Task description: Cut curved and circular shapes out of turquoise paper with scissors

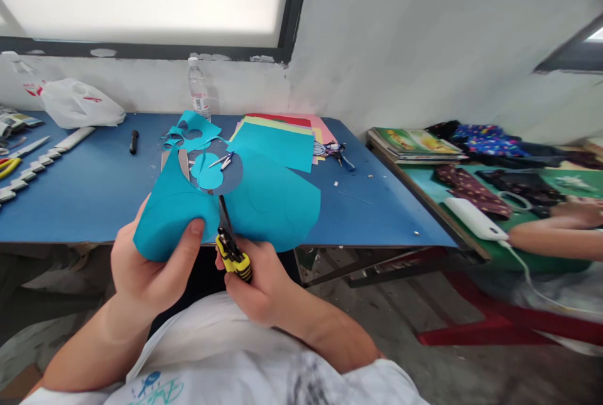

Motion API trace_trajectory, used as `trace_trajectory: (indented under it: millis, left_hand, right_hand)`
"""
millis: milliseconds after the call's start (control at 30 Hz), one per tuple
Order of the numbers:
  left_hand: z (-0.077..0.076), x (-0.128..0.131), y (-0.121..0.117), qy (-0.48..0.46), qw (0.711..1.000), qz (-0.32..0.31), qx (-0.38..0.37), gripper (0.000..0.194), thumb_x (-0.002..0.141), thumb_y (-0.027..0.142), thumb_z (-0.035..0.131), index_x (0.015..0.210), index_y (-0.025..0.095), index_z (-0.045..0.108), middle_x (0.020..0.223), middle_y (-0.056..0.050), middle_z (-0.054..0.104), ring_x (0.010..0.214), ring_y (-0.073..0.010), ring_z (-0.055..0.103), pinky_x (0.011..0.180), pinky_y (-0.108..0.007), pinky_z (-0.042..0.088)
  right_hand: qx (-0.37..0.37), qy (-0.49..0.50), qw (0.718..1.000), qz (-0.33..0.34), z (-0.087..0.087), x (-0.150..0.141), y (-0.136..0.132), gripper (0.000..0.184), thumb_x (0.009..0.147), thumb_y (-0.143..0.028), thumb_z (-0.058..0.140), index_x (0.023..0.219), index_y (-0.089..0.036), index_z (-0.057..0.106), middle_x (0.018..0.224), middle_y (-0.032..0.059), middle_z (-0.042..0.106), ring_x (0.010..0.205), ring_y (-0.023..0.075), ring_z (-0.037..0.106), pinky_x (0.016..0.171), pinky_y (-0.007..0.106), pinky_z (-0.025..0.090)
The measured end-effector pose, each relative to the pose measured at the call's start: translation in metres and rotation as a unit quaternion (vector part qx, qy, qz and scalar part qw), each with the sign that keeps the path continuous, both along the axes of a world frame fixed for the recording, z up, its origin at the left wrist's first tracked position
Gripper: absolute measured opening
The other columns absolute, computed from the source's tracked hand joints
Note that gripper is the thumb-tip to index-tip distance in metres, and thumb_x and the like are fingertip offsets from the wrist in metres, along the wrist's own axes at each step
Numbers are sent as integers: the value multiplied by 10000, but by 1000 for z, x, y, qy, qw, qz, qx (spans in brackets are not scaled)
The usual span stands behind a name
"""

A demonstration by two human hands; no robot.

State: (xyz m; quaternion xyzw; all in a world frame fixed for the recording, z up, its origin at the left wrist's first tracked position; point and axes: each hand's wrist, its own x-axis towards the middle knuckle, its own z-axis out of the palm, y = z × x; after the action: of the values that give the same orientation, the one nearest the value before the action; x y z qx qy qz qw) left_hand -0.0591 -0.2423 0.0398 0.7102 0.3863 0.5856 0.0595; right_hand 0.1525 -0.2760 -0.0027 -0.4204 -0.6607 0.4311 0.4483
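A large turquoise sheet of paper (273,198) is held above the front edge of the blue table. My left hand (155,254) is closed on its curled left part, thumb on top. Yellow-and-black scissors (230,257) are in my right hand (264,282), fingers wrapped around the handles. Their dark blades point away from me and meet the paper between its left and right parts. Faint curved lines show on the sheet. Beyond it lie cut turquoise rounds (208,171), a pair of compasses (225,160) and turquoise scraps (194,132) with round holes.
Coloured paper sheets (277,141) are stacked behind the held sheet. A water bottle (198,88), a white plastic bag (80,103) and a black marker (134,141) stand or lie farther back. At right, another person's arm (556,238) rests near a white power strip (475,220).
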Motion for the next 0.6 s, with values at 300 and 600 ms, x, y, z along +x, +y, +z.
trace_trajectory:
  millis: [300, 600]
  left_hand:
    - [-7, 2, -2, -30, 999, 17, -15, 324, 1107, 335, 907, 830, 244, 765, 905, 28, 849, 761, -218, 823, 758, -447, 728]
    - [-13, -6, 5, -36, 999, -21, 5, 178, 1024, 281, 1011, 929, 270, 861, 1007, 9, 890, 768, -214, 796, 755, -399, 683]
  right_hand:
    - [31, -14, 999, -11, -7, 0, 2, 191, 781, -312, 733, 962, -324, 674, 868, 26, 811, 728, 294, 737, 681, 414, 539]
    - [66, -21, 998, -11, -15, -1, 2, 138, 839, -307, 713, 969, -308, 668, 844, 9, 781, 692, 253, 706, 643, 367, 498]
